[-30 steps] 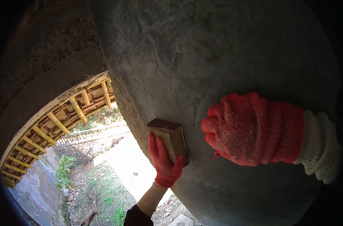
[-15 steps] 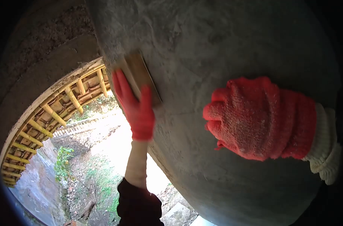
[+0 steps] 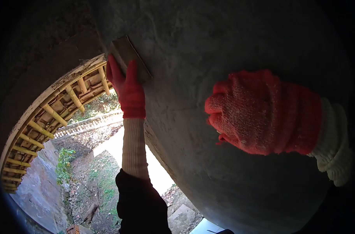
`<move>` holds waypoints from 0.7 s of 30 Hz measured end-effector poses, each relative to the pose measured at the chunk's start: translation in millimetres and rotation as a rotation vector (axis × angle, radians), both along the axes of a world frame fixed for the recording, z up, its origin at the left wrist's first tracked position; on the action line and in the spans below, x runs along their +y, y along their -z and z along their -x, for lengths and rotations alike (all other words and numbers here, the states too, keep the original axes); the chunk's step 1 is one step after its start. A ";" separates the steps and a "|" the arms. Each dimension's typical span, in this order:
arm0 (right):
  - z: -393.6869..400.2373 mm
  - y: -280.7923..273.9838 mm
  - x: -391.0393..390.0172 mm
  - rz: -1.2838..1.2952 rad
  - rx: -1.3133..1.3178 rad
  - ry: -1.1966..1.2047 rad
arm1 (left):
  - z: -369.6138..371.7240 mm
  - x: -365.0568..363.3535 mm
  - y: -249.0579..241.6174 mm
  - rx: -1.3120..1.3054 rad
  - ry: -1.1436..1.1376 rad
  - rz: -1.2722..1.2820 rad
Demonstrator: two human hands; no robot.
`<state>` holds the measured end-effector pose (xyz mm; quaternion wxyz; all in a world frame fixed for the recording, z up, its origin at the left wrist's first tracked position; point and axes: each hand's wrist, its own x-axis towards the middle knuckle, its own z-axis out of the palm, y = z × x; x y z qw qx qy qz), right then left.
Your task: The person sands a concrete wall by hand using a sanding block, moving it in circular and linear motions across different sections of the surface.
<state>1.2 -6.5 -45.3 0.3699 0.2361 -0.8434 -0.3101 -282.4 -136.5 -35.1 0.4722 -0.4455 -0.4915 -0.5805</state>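
My left hand, in a red knit glove, grips a flat rectangular plastering float. The float lies against the grey plastered wall, close to the wall's left edge, with its thin straight edge facing right. Over the wall's right part is my right hand, in a red glove dusted with pale specks. Its fingers are curled into a fist pointing left, and what they hold is hidden, with only a small bit showing beneath the fingers.
Beyond the wall's edge, a tiled roof eave on bamboo poles curves along the left. Below it lie bare ground with patches of grass, a leafy green plant and a pale low wall.
My left hand has slid the float up and left along the wall. My right hand appears slightly higher and further left, still closed. The wall looks darker now.
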 end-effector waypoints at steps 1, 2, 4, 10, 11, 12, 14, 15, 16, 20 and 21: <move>2.4 1.1 2.6 0.002 0.000 -0.004 | -3.4 2.8 3.1 -0.010 -0.025 -0.013; 4.9 2.6 4.5 0.022 -0.007 -0.016 | -6.7 3.6 19.1 -0.005 -0.062 0.015; 5.0 3.9 5.6 0.039 -0.011 -0.025 | -18.0 3.4 85.7 0.005 -0.147 0.089; 1.8 5.6 -1.2 0.067 -0.005 0.005 | -35.9 -8.3 313.2 0.092 -0.128 0.326; 0.7 6.0 -2.8 0.073 -0.003 0.011 | -23.4 -9.4 308.2 0.097 -0.143 0.331; -0.5 6.4 -2.8 0.088 -0.002 0.018 | -19.3 -13.0 283.7 0.099 -0.167 0.338; -1.5 5.7 -4.5 0.124 -0.006 0.026 | -3.6 -16.4 209.8 -0.048 -0.195 0.274; -1.8 6.3 -5.6 0.141 -0.003 0.034 | 8.8 -14.8 178.4 -0.186 -0.105 0.139; -0.9 7.3 -5.5 0.142 -0.010 0.032 | 22.8 -16.0 157.4 -0.285 -0.031 0.057; 1.2 7.3 -0.5 -0.042 0.148 0.019 | 6.0 -9.8 182.9 -0.246 -0.145 0.110; 1.9 7.0 -1.1 -0.021 0.155 -0.025 | -18.0 -6.7 210.1 -0.185 -0.147 0.185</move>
